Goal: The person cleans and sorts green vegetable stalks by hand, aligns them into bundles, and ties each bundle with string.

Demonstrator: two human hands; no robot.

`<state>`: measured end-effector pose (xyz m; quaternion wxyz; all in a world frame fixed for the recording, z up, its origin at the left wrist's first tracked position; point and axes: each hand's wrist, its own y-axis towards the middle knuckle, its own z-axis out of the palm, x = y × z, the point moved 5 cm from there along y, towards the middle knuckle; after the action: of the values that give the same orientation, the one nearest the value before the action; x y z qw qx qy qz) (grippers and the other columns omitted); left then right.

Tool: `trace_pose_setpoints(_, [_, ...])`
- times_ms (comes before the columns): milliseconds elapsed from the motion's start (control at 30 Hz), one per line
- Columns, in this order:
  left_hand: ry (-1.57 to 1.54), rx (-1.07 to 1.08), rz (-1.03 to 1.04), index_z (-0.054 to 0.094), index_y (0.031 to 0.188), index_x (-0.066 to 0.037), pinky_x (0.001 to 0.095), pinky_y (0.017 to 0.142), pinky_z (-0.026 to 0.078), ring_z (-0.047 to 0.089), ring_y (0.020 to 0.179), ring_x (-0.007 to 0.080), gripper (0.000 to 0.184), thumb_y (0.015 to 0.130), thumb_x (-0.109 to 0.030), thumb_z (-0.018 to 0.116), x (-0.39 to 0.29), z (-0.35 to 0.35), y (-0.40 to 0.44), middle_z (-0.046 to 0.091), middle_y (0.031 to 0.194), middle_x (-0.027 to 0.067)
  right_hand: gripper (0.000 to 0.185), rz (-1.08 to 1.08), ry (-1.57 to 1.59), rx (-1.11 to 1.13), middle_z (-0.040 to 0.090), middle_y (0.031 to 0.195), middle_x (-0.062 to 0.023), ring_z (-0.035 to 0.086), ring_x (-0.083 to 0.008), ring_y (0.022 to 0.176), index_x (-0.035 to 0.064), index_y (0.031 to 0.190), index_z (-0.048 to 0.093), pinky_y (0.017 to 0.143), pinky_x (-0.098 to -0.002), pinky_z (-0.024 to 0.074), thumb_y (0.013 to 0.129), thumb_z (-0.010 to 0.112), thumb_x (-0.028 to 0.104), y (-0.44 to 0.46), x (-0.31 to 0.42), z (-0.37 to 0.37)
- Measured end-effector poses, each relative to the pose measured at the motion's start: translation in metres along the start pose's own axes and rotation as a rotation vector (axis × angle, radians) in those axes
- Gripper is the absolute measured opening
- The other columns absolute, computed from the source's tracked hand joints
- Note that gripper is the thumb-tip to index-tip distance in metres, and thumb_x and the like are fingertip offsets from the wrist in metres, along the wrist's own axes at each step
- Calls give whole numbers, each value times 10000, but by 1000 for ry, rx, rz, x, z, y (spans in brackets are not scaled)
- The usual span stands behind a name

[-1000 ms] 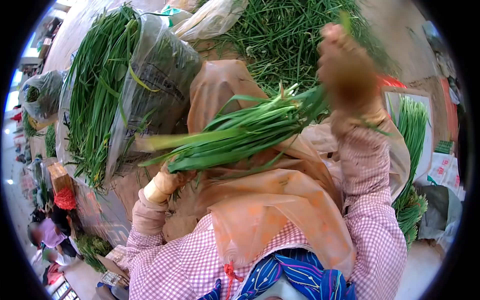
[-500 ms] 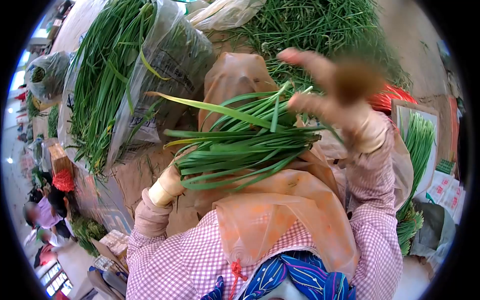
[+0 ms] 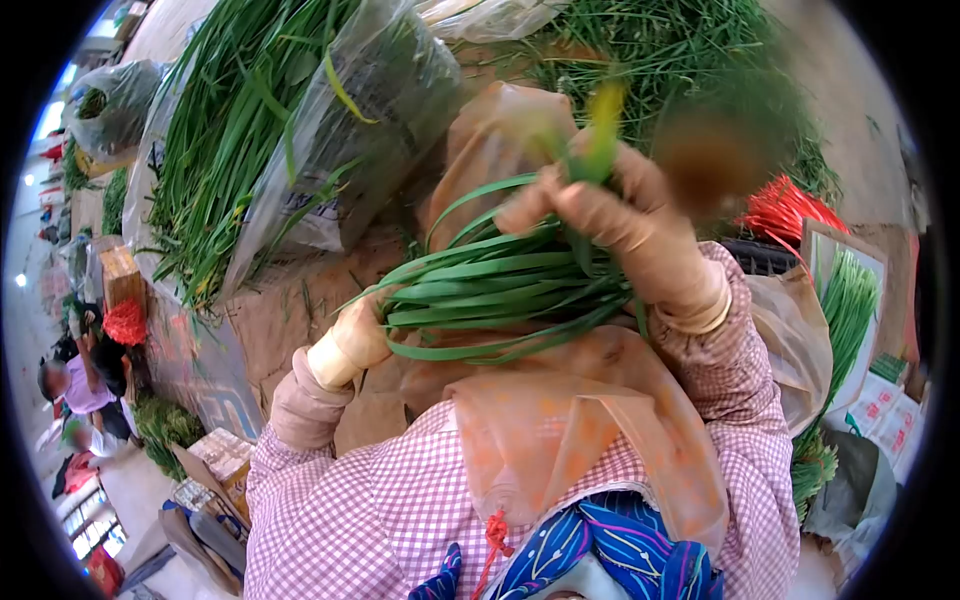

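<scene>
A bunch of garlic chives (image 3: 500,290), long flat green leaves, lies across my lap over the translucent orange-tan apron (image 3: 580,420). My left hand (image 3: 362,330), in a tan glove, is closed round the bunch's left end. Above its right part is my right hand (image 3: 625,205), also gloved, with the fingers pinched together. Blurred yellow-green leaves (image 3: 600,135) stick up from between those fingers. A dark, out-of-focus brown shape hides part of the view beside the right hand.
A clear plastic bag (image 3: 330,140) packed with long green leaves (image 3: 225,150) stands at upper left. Loose green trimmings (image 3: 680,60) are heaped at the top. Red ties (image 3: 790,210) and more chives (image 3: 850,300) are on the right. Another person (image 3: 85,385) is far left.
My right hand has moved left over the bunch and closed on leaves. The long yellowish leaf no longer sticks out to the left. My left hand has shifted slightly right and up.
</scene>
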<state>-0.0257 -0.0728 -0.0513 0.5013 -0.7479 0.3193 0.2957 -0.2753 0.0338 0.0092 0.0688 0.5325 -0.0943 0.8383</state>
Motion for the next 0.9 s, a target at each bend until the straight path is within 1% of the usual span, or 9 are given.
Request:
trace_pose_setpoints(100, [-53, -21, 191, 507, 1308, 1, 330, 811, 499, 627, 975, 192, 463, 847, -36, 540, 17, 13, 11, 656, 1143, 79, 220, -79, 298, -93, 500, 581, 26, 469, -92, 475, 46, 1072, 576, 475, -259, 407, 981, 548, 244, -11, 11, -32])
trace_pose_setpoints(233, [40, -93, 541, 493, 1309, 23, 348, 971, 442, 526, 1186, 283, 486, 824, 18, 517, 35, 14, 15, 554, 1269, 185, 266, -307, 375, -461, 321, 520, 88, 252, -48, 400, 39, 1025, 572, 377, -239, 211, 1007, 481, 289, -38, 44, -125])
trace_pose_setpoints(300, [435, -220, 494, 488, 1313, 15, 371, 946, 464, 564, 1140, 327, 523, 794, 33, 546, 45, 19, 11, 579, 1229, 207, 267, -430, 360, -656, 312, 527, 80, 228, -49, 400, 21, 1052, 557, 382, -232, 212, 1017, 455, 265, -59, 62, -161])
trace_pose_setpoints(500, [-117, -197, 136, 476, 1327, -4, 367, 876, 508, 613, 1073, 328, 528, 808, 47, 555, 106, 28, 16, 618, 1181, 205, 287, -727, 493, -568, 330, 556, 77, 242, -51, 409, 1, 1102, 518, 404, -233, 223, 1007, 478, 269, -116, 92, -308])
trace_pose_setpoints(600, [3, -179, 319, 461, 1350, -21, 365, 927, 499, 593, 1124, 262, 507, 871, -54, 624, 37, 34, 9, 596, 1259, 151, 555, -222, -532, -1125, 595, 879, -57, 539, -136, 693, 25, 1241, 491, 683, -314, 458, 899, 626, 441, -127, 68, -319])
trace_pose_setpoints(700, [-359, -211, 186, 448, 1362, -21, 364, 933, 498, 592, 1123, 253, 543, 863, -75, 655, 34, 43, 13, 593, 1269, 143, 866, -47, -1109, -772, 510, 1363, -192, 481, -309, 1270, 95, 1406, 426, 1039, -398, 398, 752, 738, 570, -89, 51, -210])
trace_pose_setpoints(800, [-338, -222, 184, 447, 1363, -22, 363, 934, 498, 592, 1123, 253, 546, 862, -77, 657, 35, 47, 17, 593, 1269, 143, 812, 382, -1075, -265, 559, 1286, -240, 534, -338, 1216, 48, 1317, 534, 1017, -402, 425, 782, 646, 649, -58, 22, -115])
trace_pose_setpoints(867, [-326, -219, 192, 446, 1364, -22, 363, 934, 498, 592, 1124, 253, 548, 862, -78, 657, 35, 47, 18, 592, 1270, 143, 643, 384, -1263, -199, 652, 1041, -237, 624, -383, 999, 28, 1154, 597, 883, -445, 490, 806, 642, 567, -41, -10, -89])
trace_pose_setpoints(900, [-324, -214, 198, 445, 1364, -23, 363, 934, 498, 592, 1124, 253, 549, 861, -78, 658, 35, 48, 18, 592, 1270, 143, 426, 122, -1191, -334, 670, 916, -201, 638, -387, 896, 52, 1082, 610, 801, -440, 510, 859, 635, 414, -37, -22, -87])
